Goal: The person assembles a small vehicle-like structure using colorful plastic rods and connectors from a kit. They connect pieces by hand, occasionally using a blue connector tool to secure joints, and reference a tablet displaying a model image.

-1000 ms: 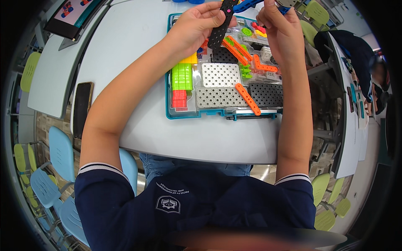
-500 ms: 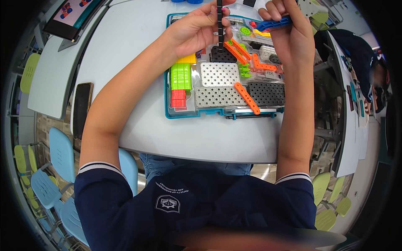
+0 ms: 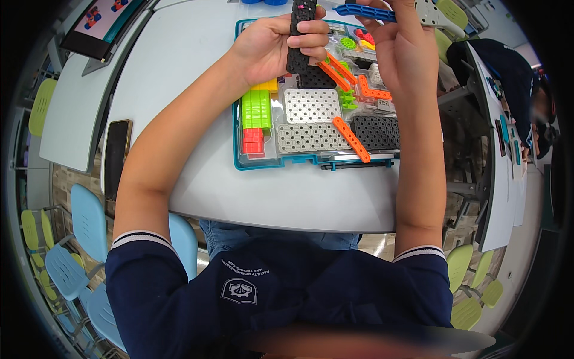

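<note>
My left hand (image 3: 263,51) grips a black perforated building plate (image 3: 299,45) at the far side of the table, with its fingers wrapped over the holed face. Up and to its right, my right hand (image 3: 403,63) is closed on a slim blue beam (image 3: 366,12) that points left toward the plate. Both hands are above a teal-edged parts case (image 3: 251,161). In it lie a white perforated plate (image 3: 312,106), a grey perforated plate (image 3: 311,137), black plates (image 3: 375,131) and green blocks (image 3: 256,110). An orange beam (image 3: 351,140) rests across the plates.
A phone (image 3: 117,157) lies near the table's left edge. A screen (image 3: 98,30) stands at the far left. Blue chairs (image 3: 88,212) are to the left and green chairs (image 3: 458,269) to the right. Another person (image 3: 499,75) bends over a table at the right.
The black plate has turned from edge-on to showing its holed face in my left hand. My right hand has shifted slightly left, and the blue beam now reaches closer to the plate.
</note>
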A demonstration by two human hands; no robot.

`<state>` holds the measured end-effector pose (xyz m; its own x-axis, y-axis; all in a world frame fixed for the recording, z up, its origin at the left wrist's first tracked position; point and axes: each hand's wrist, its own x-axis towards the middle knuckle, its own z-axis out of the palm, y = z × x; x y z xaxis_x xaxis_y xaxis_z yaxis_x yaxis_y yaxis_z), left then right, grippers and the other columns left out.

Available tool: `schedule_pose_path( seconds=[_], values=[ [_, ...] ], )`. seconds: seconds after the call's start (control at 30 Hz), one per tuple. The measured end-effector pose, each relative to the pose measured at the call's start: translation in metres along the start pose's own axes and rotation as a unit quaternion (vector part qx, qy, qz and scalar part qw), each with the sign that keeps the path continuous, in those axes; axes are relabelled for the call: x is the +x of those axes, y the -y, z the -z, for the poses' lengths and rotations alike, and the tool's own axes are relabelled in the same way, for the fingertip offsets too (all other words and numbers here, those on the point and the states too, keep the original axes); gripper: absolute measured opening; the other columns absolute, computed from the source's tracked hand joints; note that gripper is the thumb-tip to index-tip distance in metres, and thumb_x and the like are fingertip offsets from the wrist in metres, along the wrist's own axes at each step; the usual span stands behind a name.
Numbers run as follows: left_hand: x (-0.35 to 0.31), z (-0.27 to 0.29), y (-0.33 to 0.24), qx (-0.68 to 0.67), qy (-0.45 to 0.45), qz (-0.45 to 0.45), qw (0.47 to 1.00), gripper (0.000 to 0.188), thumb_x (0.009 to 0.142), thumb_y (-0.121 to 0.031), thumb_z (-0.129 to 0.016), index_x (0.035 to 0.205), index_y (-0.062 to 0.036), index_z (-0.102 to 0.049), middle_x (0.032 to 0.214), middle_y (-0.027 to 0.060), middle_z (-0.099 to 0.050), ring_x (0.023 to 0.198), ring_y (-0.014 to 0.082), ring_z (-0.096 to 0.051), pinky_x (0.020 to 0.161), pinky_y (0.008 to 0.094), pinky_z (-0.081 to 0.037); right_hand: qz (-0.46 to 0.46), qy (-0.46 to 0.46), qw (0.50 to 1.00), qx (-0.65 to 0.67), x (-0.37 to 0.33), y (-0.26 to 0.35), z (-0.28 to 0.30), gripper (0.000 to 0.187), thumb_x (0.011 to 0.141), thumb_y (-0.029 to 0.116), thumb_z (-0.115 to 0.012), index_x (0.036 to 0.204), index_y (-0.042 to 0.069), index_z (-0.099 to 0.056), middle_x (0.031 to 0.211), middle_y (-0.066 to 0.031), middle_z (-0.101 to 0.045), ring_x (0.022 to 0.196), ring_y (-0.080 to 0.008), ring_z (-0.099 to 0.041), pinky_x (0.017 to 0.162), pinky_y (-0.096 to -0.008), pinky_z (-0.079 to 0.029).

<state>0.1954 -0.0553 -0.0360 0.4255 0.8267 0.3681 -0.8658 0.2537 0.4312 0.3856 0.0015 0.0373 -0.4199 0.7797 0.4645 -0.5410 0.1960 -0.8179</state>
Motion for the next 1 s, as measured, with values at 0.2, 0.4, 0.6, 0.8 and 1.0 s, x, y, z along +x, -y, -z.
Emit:
schedule_pose_path(
  seconds=[0.2, 0.4, 0.6, 0.8, 1.0],
  values=[
    [-0.001, 0.012, 0.001, 0.124, -0.064, -0.087, 0.986, 0.025, 0.104, -0.003, -0.047, 0.128, 0.0009, -0.050, 0.096, 0.0000, -0.056, 0.079, 0.0087, -0.055, 0.082, 0.0260, -0.046, 0.100, 0.083, 0.991, 0.003, -0.002, 0.001, -0.001, 0.040, 0.103, 0.018, -0.064, 0.135, 0.004, -0.046, 0.104, -0.0126, -0.071, 0.099, -0.0187, -0.071, 0.085, -0.0309, -0.059],
    [0.006, 0.010, 0.009, 0.215, -0.189, -0.133, 0.949, 0.048, 0.102, 0.000, -0.054, 0.148, 0.0019, -0.040, 0.128, 0.0094, -0.061, 0.122, 0.0151, -0.058, 0.098, 0.0332, -0.050, 0.106, 0.021, 0.994, -0.032, 0.001, -0.002, -0.006, 0.037, 0.101, 0.006, -0.063, 0.133, 0.002, -0.046, 0.103, -0.0136, -0.070, 0.098, -0.0188, -0.071, 0.082, -0.0306, -0.060],
    [0.008, -0.001, 0.013, 0.422, -0.306, -0.198, 0.830, 0.028, 0.097, -0.005, -0.066, 0.123, 0.0016, -0.058, 0.110, 0.0042, -0.068, 0.101, 0.0116, -0.066, 0.096, 0.0280, -0.051, 0.067, -0.033, 0.987, -0.141, 0.002, 0.009, -0.001, 0.021, 0.102, 0.019, -0.065, 0.110, -0.001, -0.063, 0.077, -0.0065, -0.066, 0.065, -0.0133, -0.066, 0.061, -0.0249, -0.054],
    [0.002, 0.001, 0.014, 0.537, -0.301, -0.213, 0.759, 0.041, 0.089, -0.012, -0.080, 0.125, 0.0019, -0.063, 0.112, 0.0089, -0.073, 0.105, 0.0127, -0.069, 0.095, 0.0276, -0.054, -0.019, 0.000, 0.983, -0.183, 0.003, 0.012, 0.009, 0.029, 0.103, 0.024, -0.064, 0.095, -0.003, -0.070, 0.067, -0.0029, -0.061, 0.050, -0.0116, -0.058, 0.048, -0.0235, -0.045],
    [0.000, -0.006, 0.019, 0.585, -0.322, -0.210, 0.714, 0.046, 0.088, -0.011, -0.081, 0.127, 0.0036, -0.063, 0.105, 0.0106, -0.076, 0.098, 0.0116, -0.071, 0.090, 0.0254, -0.054, 0.018, -0.030, 0.983, -0.181, 0.003, 0.006, 0.007, 0.027, 0.101, 0.021, -0.067, 0.095, -0.005, -0.070, 0.068, -0.0042, -0.063, 0.050, -0.0126, -0.059, 0.048, -0.0238, -0.046]
  ],
)
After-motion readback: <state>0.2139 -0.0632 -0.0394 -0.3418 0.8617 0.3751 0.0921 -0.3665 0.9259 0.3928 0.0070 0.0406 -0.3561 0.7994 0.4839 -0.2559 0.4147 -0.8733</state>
